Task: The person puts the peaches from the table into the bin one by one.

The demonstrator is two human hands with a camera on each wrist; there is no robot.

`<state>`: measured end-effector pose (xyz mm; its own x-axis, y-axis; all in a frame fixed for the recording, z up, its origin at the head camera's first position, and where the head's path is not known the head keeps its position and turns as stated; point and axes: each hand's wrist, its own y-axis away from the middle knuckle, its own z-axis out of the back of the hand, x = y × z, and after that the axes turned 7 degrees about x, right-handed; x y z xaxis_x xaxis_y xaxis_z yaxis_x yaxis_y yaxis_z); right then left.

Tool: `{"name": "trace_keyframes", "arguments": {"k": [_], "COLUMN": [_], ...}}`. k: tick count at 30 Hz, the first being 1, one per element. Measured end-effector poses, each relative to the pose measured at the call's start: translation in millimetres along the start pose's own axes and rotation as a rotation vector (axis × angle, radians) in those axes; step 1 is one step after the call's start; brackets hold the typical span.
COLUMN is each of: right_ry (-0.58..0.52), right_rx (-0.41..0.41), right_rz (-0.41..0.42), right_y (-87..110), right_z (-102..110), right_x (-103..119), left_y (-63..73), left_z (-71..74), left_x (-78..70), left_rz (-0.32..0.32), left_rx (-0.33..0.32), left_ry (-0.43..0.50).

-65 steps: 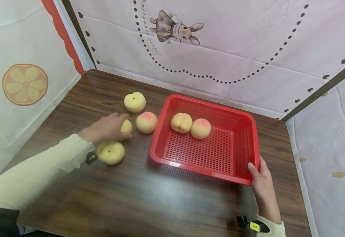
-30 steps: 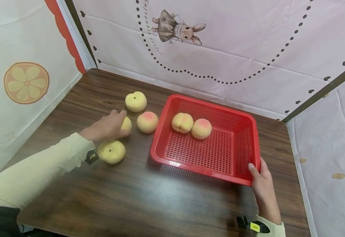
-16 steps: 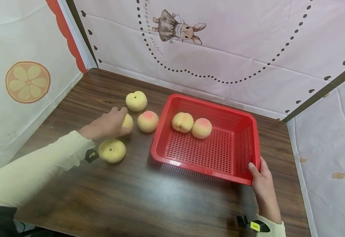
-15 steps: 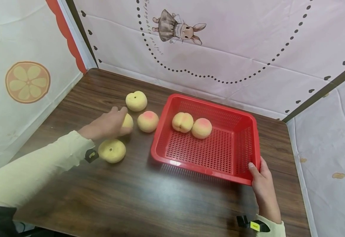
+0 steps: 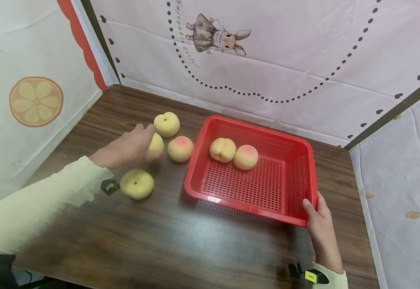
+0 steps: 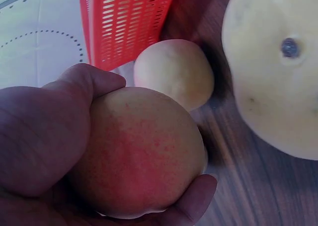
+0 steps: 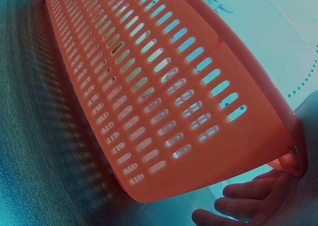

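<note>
My left hand (image 5: 128, 146) holds a yellow peach (image 5: 156, 143), its fingers and thumb around the sides. In the left wrist view this peach (image 6: 139, 151) shows a red blush. A blushed peach (image 5: 180, 149) lies just right of it, against the basket's left side. One pale peach (image 5: 167, 124) sits behind, and another (image 5: 136, 184) rests nearer the front, below the wrist. With the thumb over the rim, my right hand (image 5: 319, 224) grips the near right corner of a red plastic basket (image 5: 228, 204). Two peaches (image 5: 222, 150) touch inside the basket, towards its left.
The brown wooden table (image 5: 181, 253) runs up to a printed cloth wall (image 5: 285, 52) at the back. White cloth walls stand on the left and right. The basket's slotted side (image 7: 198, 156) fills the right wrist view.
My left hand has moved slightly away from the front edge with the peach in its grasp, opening a gap to the front peach. The right hand and basket stay put.
</note>
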<state>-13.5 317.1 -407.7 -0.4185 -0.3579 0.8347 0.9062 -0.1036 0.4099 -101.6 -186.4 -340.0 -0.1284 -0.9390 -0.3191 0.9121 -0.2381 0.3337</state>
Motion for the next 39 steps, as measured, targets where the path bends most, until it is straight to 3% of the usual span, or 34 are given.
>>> {"name": "trace_keyframes", "arguments": {"k": [12, 22, 39], "right_ry": [-0.004, -0.008, -0.014], "right_rx": [-0.003, -0.001, 0.013], "right_rz": [0.000, 0.007, 0.008], "right_y": [0.5, 1.4, -1.2], "right_z": [2, 2, 2], "right_x": [-4, -3, -2], "left_y": [5.1, 8.0, 4.6], "left_z": [13.2, 21.1, 33.1], "left_x": [-10.6, -25.2, -50.2], "left_rz": [-0.002, -0.047, -0.097], "left_rx": [-0.013, -0.049, -0.041], "left_ry": [0.000, -0.020, 0.005]}}
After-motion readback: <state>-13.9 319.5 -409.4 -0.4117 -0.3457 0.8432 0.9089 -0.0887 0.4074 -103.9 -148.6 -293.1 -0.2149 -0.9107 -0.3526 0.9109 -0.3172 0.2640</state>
